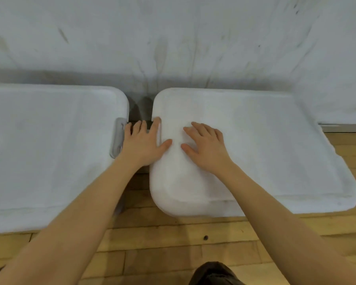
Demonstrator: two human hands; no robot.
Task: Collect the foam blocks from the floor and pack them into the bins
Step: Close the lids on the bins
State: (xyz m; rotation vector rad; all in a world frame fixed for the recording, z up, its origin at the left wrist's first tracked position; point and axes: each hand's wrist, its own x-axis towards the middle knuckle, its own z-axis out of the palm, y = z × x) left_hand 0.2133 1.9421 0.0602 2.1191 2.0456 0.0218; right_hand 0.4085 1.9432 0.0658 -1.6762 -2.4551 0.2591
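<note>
Head view shows two white bins side by side on a wooden floor (173,243), both closed with white lids, standing against a scuffed white wall (173,38). No foam blocks are in sight; whatever the bins hold is hidden under the lids.

One left bin (49,151) fills the left side, its lid flat with rounded corners and a single grey latch (117,138) on its right edge. One right bin (275,151) sits just beside it across a narrow dark gap, its lid likewise smooth and white with rounded corners and a raised rim along the near edge; this lid looks slightly skewed toward the near left corner.

Two bare hands reach out from two bare forearms. The left hand (143,142) lies with fingers straight over the gap between the bins, fingertips reaching down into it next to the latch, thumb resting on the left edge of the right bin's lid. The right hand (206,147) is spread flat, palm down, pressing on the left part of that lid; neither hand grasps anything.

One dark shape (214,273) shows at the near edge, blurred.
</note>
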